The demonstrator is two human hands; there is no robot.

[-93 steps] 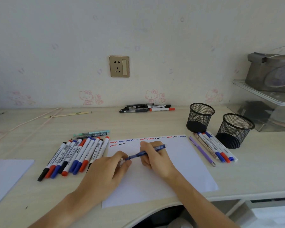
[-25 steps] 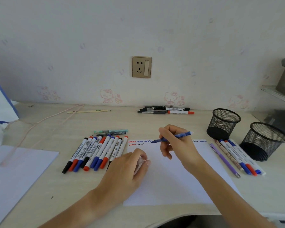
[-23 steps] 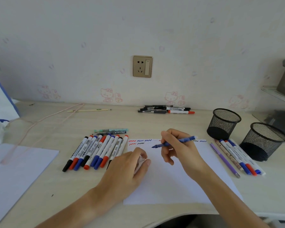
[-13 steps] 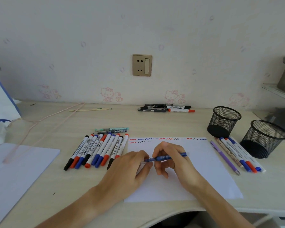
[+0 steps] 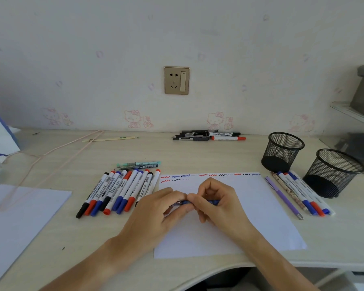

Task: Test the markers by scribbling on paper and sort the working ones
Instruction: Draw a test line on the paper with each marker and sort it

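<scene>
blue pen (image 5: 210, 202) lies level, pinched between fingers of left hand (image 5: 156, 215) and right hand (image 5: 221, 204).

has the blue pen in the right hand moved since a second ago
Yes. The blue pen came down from the squiggle row at the white paper's far edge toward its middle.

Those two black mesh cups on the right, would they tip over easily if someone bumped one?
Probably yes. Each mesh cup is open wire netting and looks empty, so it is likely very light and would slide or topple at a nudge. The solid dark base may steady it a little. The nearer one sits right beside the pens lying on the desk, so it might knock them.
</scene>
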